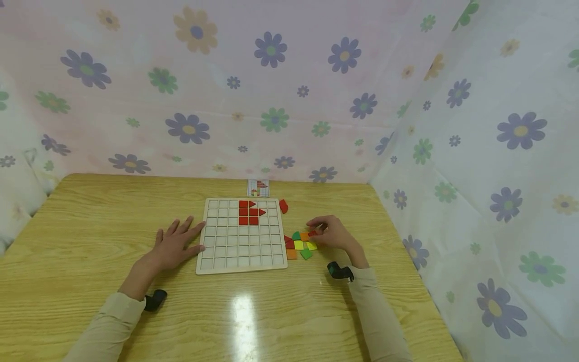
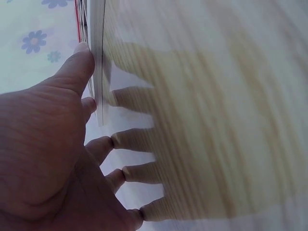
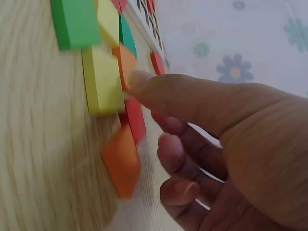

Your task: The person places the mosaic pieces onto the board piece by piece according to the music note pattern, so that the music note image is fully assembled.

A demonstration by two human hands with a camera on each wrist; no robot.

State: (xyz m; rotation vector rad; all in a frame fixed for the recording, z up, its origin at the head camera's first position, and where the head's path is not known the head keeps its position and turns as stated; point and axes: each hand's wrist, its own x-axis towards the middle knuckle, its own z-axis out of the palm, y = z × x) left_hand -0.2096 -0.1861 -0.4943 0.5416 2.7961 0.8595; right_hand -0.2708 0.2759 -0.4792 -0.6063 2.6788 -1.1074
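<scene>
Head: the right grip hovers at a cluster of coloured pieces; the grid board lies to its left, its far edge touched by the spread left grip.

Left wrist: those spread fingertips also rest on the counter.

Right wrist: thumb and fingers stand apart, thumb tip at an orange piece. The pieces look light, stiff, probably slippery; pinching opposite side edges should suit.

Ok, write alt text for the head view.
A person's right hand is at loose coloured tiles beside a pale gridded board bearing red pieces; the left hand touches the board's left edge. A small printed card lies just beyond the board.
</scene>
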